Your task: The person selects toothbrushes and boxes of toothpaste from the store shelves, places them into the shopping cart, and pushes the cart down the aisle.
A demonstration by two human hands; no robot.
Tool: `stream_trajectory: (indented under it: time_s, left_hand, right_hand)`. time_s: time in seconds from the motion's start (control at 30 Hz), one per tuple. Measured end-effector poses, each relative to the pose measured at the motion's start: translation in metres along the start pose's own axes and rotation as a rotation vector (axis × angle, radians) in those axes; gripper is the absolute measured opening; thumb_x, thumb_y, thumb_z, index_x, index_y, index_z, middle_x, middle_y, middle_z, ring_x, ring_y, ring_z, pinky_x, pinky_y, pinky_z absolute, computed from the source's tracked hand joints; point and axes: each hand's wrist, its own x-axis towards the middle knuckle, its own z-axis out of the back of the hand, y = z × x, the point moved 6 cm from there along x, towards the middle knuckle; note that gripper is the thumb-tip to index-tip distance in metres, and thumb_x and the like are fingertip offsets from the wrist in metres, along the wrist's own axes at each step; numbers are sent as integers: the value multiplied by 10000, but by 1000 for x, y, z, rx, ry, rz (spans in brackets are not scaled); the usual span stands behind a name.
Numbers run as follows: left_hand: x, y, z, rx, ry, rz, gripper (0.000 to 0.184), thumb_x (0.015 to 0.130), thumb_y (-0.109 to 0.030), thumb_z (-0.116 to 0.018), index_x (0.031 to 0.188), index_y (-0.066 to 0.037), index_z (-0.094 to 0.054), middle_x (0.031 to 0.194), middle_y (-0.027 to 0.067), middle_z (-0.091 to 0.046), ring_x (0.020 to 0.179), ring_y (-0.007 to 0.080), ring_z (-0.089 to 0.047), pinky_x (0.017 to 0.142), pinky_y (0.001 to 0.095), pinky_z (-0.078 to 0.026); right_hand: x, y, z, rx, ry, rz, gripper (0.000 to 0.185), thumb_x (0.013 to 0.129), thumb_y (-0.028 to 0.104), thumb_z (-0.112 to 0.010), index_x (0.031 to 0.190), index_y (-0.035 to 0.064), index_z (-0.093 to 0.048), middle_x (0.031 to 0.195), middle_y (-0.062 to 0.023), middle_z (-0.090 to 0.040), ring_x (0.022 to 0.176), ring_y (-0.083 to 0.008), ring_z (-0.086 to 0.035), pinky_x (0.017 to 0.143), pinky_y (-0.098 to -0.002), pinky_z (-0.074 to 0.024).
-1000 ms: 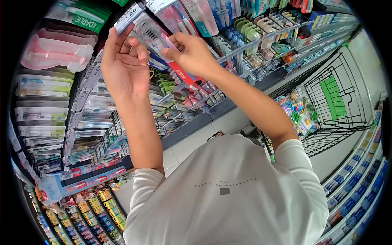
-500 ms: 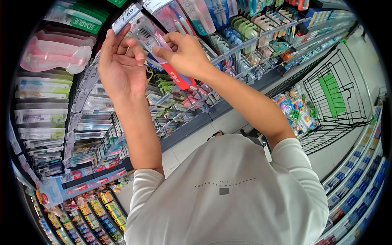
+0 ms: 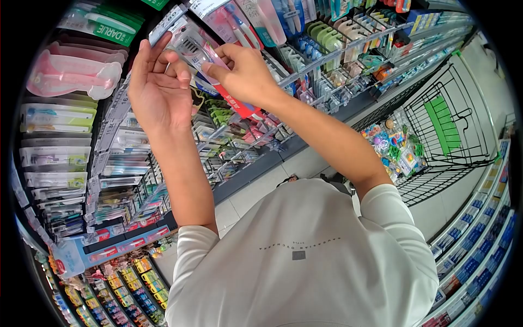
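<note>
Hanging packs (image 3: 57,117) fill the left and far side, and a cart (image 3: 444,126) holding assorted goods (image 3: 400,150) stands at right. Our right hand (image 3: 242,73) is closed in a pinch on a toothbrush pack (image 3: 197,49) at the far side; taking hold looks done, though we cannot tell whether the pack hangs free. Our left hand (image 3: 163,90), half open near a price tag (image 3: 166,24), grips nothing visible.
</note>
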Motion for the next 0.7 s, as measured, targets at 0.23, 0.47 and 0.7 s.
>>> stream_trajectory:
  time_s: [0.23, 0.47, 0.7]
  left_hand:
    - [1, 1, 1, -17, 17, 14, 406, 951, -259, -524, 1088, 119, -577, 730, 91, -567, 510, 179, -441, 440, 263, -338]
    - [-1, 6, 4, -26, 8, 46, 382, 952, -246, -523, 1077, 110, -582, 727, 92, -572, 519, 185, -467, 446, 261, -342]
    - [-1, 24, 13, 85, -5, 36, 329, 926, -233, -569, 1027, 78, -604, 708, 102, -624, 489, 186, -543, 446, 270, -366]
  right_hand:
    - [-1, 3, 3, -23, -32, 2, 362, 741, 278, -690, 879, -54, -662, 710, -229, -651, 694, -366, -654, 696, -416, -500]
    - [21, -27, -6, -200, -69, 16, 435, 765, 348, -712, 934, -50, -662, 761, -175, -656, 713, -276, -636, 651, -366, -476]
    - [41, -37, -14, -305, -63, -11, 430, 783, 351, -688, 980, -30, -669, 815, -203, -670, 797, -349, -653, 723, -409, -503]
